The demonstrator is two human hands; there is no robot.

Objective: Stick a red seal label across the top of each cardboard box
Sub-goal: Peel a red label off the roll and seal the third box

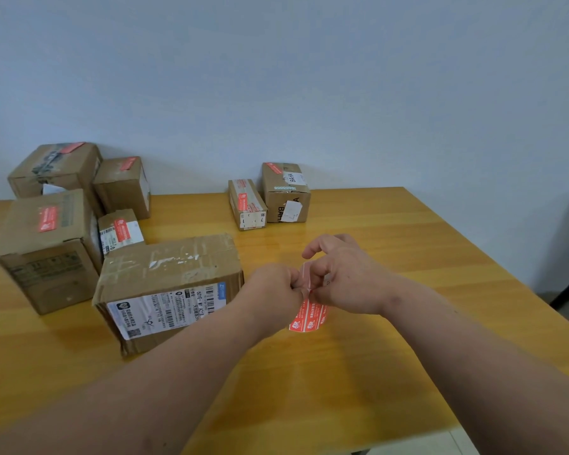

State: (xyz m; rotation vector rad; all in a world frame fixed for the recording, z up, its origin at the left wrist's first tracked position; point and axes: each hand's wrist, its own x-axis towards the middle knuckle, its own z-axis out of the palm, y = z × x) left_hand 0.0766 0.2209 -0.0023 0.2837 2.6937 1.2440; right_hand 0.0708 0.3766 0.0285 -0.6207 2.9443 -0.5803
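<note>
Above the desk (358, 372), just right of the nearest box (168, 284), you held a red label (307, 315) between both hands: your left hand (276, 287) was curled tight, pinching its upper edge, and your right hand (345, 280) pinched beside it, its index finger lifted. You seemed to be peeling the backing. That box's top carried no red label, while the other boxes did, so the next move called for freeing the label fully, then laying it across that top.
</note>
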